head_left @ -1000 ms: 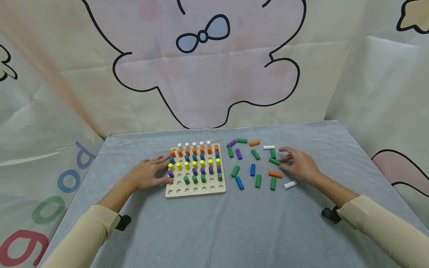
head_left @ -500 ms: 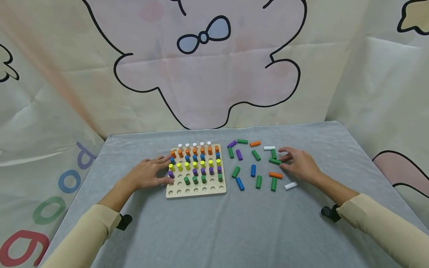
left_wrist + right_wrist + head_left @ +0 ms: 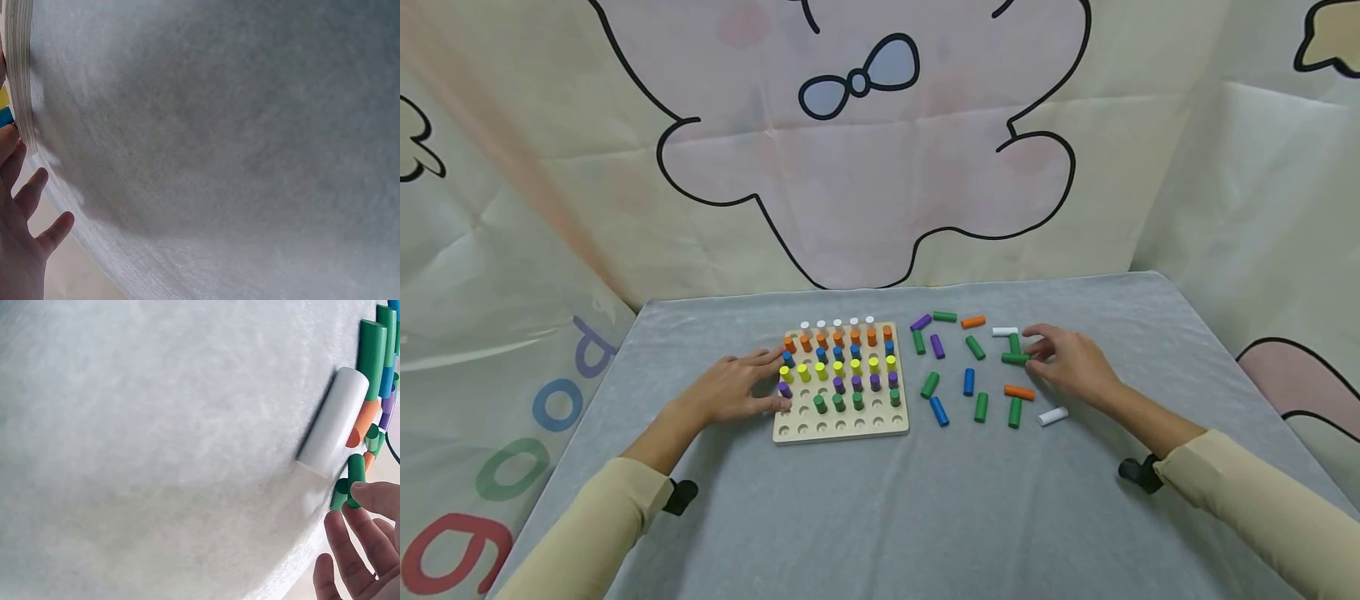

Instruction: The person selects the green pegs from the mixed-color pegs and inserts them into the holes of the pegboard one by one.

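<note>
My right hand (image 3: 1072, 367) pinches the end of a green peg (image 3: 1014, 359) between thumb and fingertip; in the right wrist view this peg (image 3: 355, 475) stands tilted in the pinch, near another green peg (image 3: 339, 494) behind it. At the left edge of a wooden pegboard (image 3: 841, 429) rests my left hand (image 3: 730, 387), fingers spread, thumb on the board's side. In the left wrist view, a fingertip of the left hand (image 3: 25, 225) lies by a blue peg (image 3: 5, 117) at the board's edge. Rows of white, orange, blue, yellow, purple and green pegs stand in the board.
Loose pegs lie on the grey cloth (image 3: 880, 517) right of the board, among them a white peg (image 3: 1052, 416), an orange peg (image 3: 1018, 392) and a blue peg (image 3: 939, 412). Behind the table hangs a printed curtain (image 3: 865, 183).
The green peg at my right fingertips has turned from slanted to nearly level, with its right end lifted slightly. My left hand stays at the board.
</note>
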Motion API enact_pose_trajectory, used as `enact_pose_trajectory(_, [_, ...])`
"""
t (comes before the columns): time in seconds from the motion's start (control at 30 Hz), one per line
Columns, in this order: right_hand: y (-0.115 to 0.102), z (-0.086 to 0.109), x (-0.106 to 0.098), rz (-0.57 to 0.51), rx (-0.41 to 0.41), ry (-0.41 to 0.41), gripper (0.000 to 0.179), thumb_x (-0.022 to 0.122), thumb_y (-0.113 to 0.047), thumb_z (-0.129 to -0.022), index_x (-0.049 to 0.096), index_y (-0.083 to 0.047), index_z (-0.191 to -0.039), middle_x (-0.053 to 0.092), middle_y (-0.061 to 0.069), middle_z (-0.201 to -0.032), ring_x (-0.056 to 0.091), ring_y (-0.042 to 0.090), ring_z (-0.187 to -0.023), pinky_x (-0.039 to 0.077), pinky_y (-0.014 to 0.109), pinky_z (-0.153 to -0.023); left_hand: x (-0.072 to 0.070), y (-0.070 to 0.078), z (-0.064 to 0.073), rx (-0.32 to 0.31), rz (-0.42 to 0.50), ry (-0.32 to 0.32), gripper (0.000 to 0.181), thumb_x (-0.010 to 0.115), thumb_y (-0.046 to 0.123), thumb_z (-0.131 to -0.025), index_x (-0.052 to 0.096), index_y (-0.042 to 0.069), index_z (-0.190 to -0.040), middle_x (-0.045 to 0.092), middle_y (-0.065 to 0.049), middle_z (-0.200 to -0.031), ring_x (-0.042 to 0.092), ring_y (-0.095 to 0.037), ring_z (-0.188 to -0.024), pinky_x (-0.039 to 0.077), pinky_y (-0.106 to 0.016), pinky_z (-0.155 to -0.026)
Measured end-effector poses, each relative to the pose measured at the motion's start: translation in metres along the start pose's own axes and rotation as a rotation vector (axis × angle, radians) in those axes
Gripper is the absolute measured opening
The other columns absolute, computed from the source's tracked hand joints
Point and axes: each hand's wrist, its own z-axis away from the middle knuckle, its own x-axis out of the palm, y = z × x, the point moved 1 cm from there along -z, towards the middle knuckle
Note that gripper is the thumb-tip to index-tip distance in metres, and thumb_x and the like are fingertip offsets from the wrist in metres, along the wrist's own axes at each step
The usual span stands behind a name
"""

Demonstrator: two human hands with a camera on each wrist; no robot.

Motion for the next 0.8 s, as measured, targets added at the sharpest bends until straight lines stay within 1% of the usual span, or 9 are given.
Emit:
enact_pose_trajectory(0.47, [-0.012, -0.002, -0.005, 0.024, -0.028, 0.028, 0.047, 0.073, -0.004, -0.088, 0.058, 0.0, -0.132, 0.074, 0.015, -0.104, 0.067, 0.033, -0.095, 0.051, 0.052, -0.081, 0.0, -0.001, -0.001, -0.004, -0.005, -0.013, 0.091, 0.055, 0.073, -0.087, 0.045, 0.007, -0.15, 0.036, -0.013, -0.157, 0.036, -0.039, -0.142, 0.034, -0.067, -0.104])
enact_pose_trajectory(0.6, [-0.014, -0.004, -0.006, 0.011, -0.047, 0.032, 0.045, 0.074, -0.003, -0.087, 0.059, -0.001, -0.13, 0.075, 0.014, -0.102, 0.067, 0.035, -0.097, 0.051, 0.052, -0.081, 0.0, -0.001, -0.001, -0.005, -0.006, -0.015, 0.091, 0.055, 0.072, -0.087, 0.045, 0.006, -0.149, 0.036, -0.013, -0.157, 0.035, -0.039, -0.143, 0.034, -0.068, -0.104])
enact_pose_trajectory(0.8, [-0.018, -0.005, -0.003, -0.033, -0.088, 0.043, 0.044, 0.074, 0.0, -0.086, 0.06, 0.0, -0.128, 0.076, 0.012, -0.102, 0.066, 0.037, -0.103, 0.049, 0.056, -0.086, 0.0, 0.0, -0.001, 0.0, 0.002, -0.012, 0.091, 0.056, 0.071, -0.087, 0.045, 0.006, -0.149, 0.036, -0.013, -0.157, 0.035, -0.039, -0.143, 0.034, -0.067, -0.103])
